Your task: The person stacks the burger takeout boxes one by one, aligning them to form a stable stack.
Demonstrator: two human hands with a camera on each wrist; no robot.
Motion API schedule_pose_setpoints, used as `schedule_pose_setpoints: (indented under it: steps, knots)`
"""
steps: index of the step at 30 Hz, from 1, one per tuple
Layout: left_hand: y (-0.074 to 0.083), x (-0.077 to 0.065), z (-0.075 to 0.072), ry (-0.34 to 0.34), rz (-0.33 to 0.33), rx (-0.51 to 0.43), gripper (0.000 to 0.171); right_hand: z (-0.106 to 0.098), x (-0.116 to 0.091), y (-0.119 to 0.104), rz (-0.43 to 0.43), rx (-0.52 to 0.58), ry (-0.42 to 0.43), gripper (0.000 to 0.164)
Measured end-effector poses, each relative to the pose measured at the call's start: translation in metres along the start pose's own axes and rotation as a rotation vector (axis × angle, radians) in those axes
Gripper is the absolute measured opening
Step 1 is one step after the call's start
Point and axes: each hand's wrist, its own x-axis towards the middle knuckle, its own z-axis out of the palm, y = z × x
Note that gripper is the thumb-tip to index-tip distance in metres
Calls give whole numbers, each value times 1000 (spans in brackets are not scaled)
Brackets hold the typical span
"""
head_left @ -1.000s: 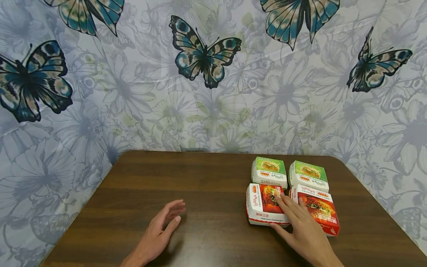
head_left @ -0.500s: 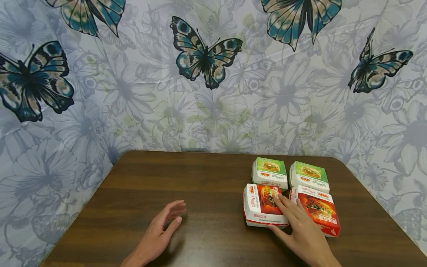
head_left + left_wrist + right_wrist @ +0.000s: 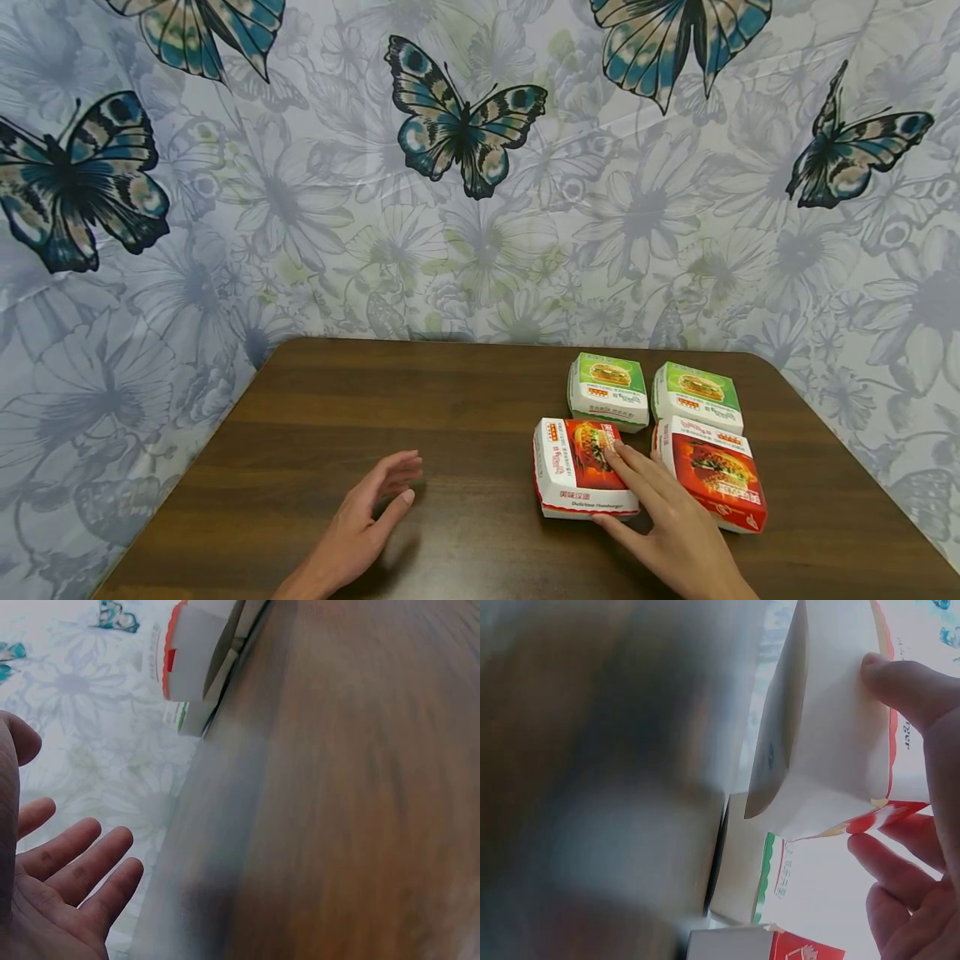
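My right hand point(image 3: 667, 525) grips the near-left red-and-white hamburger box point(image 3: 558, 467). Its thumb lies against the front face and the other fingers lie along the top and right side. From the right wrist, the thumb point(image 3: 900, 682) shows on the white wall of that box point(image 3: 840, 735), with several fingers at its red-edged side. A second red hamburger box point(image 3: 716, 471) sits just right of it, partly behind the hand. Over the left part of the table, my left hand point(image 3: 352, 521) has nothing in it, fingers extended and thumb apart.
Two green-and-white burger boxes, one on the left point(image 3: 609, 387) and one on the right point(image 3: 697, 396), stand behind the red ones. The brown wooden table point(image 3: 360, 400) has rounded far corners. A butterfly-print cloth point(image 3: 480, 250) hangs behind it.
The near-left red box has shifted left and slightly toward me with my right hand, widening the gap to the other red box. My left hand stays almost still.
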Motion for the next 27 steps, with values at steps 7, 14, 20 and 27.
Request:
schedule_pose_setpoints:
  steps: [7,14,20,27]
  knots:
    - [-3,0,3,-5,63,13,47,4,0,-3,-78,47,41,95]
    - [-4,-1,6,-25,88,4,48,5,-2,-6,-114,70,13,87]
    - [-3,-1,7,-42,77,-13,48,5,-2,-12,-176,99,25,78]
    - [0,-2,8,-102,14,-46,49,5,-3,-16,-168,55,7,92]
